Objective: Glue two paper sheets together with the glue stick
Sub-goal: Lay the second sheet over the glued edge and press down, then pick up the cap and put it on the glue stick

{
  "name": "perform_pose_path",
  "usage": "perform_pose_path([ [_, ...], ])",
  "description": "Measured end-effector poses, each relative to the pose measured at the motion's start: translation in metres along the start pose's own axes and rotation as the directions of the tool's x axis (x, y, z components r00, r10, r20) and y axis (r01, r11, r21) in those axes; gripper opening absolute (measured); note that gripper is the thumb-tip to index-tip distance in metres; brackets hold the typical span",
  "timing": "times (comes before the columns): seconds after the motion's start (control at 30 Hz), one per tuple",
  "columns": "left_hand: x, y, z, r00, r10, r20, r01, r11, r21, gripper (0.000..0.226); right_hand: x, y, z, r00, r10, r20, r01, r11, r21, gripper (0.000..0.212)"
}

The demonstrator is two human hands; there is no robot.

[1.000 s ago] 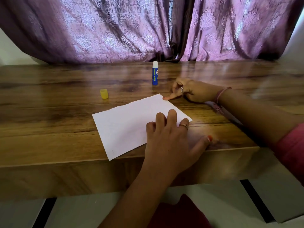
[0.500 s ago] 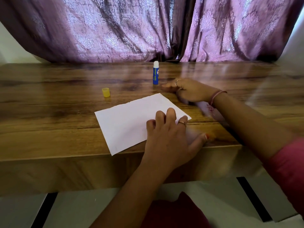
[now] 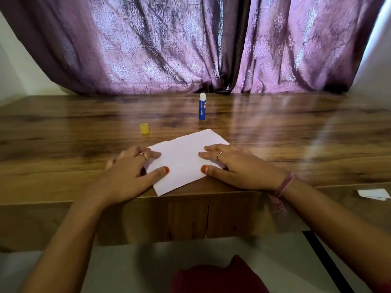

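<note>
Two flat hands pin one white rectangular paper sheet (image 3: 186, 159) to the near edge of the brown wooden table (image 3: 63, 144) — whether a second sheet lies under it cannot be told, since only one white face shows. The sheet lies skewed, its long axis running from the near left corner, which juts just over the table edge, up toward the far right. The left hand (image 3: 131, 172) rests with straight, spread fingers on the sheet's left end, thumb laid across the paper; the right hand (image 3: 237, 166) mirrors it on the right end, fingers straight and relaxed, holding nothing.

Beyond the sheet's far corner stands the blue glue stick with its white tip bared (image 3: 202, 106), upright and apart from the paper, almost dead ahead between the two hands. It sits a touch nearer the right hand, so I judge that hand the likelier one to reach for it. The small yellow plastic cap (image 3: 144, 128) stands off to the left of the stick, nearer the left hand.

Judged from this, the sheets look pressed together, and what remains is smoothing — or capping the stick. A purple patterned curtain (image 3: 169, 45) hangs behind the table.
</note>
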State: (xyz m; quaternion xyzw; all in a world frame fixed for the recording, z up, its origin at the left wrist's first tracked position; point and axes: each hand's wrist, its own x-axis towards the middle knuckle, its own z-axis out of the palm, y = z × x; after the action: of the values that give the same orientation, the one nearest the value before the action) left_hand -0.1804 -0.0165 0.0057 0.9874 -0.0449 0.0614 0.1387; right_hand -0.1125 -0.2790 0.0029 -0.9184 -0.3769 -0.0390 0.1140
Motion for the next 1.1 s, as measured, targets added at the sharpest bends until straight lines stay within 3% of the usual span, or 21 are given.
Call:
perform_pose_path([
  [0.17,0.008,0.000,0.015,0.996,0.078,0.032,-0.079,0.997,0.007,0.076,-0.003,0.023,-0.007,0.998,0.055,-0.017,-0.054,0.998,0.042,0.054],
  [0.37,0.023,0.006,0.023,0.998,0.061,0.031,-0.063,0.996,0.057,0.079,-0.011,0.044,-0.006,0.973,0.219,-0.073,-0.226,0.969,-0.101,0.056],
  [0.77,0.032,-0.001,0.009,0.993,0.077,0.086,-0.078,0.997,0.010,0.083,-0.022,0.054,-0.009,0.926,0.280,-0.252,-0.334,0.919,-0.207,0.063],
  [0.83,0.036,-0.006,0.000,0.988,0.117,0.096,-0.112,0.992,-0.063,0.079,-0.023,0.053,-0.008,0.916,0.287,-0.280,-0.353,0.909,-0.223,0.067],
  [0.93,0.046,-0.018,-0.012,0.981,0.175,0.081,-0.141,0.939,-0.315,0.050,-0.023,0.054,-0.007,0.896,0.299,-0.328,-0.391,0.882,-0.263,0.064],
  [1.03,0.061,-0.032,-0.012,0.999,0.014,-0.042,-0.038,0.752,-0.658,0.027,-0.021,0.055,-0.008,0.866,0.340,-0.367,-0.449,0.852,-0.270,0.058],
  [1.1,0.074,-0.045,-0.007,0.970,-0.179,-0.166,-0.005,0.665,-0.747,0.037,-0.018,0.054,-0.009,0.854,0.368,-0.368,-0.476,0.839,-0.265,0.055],
])
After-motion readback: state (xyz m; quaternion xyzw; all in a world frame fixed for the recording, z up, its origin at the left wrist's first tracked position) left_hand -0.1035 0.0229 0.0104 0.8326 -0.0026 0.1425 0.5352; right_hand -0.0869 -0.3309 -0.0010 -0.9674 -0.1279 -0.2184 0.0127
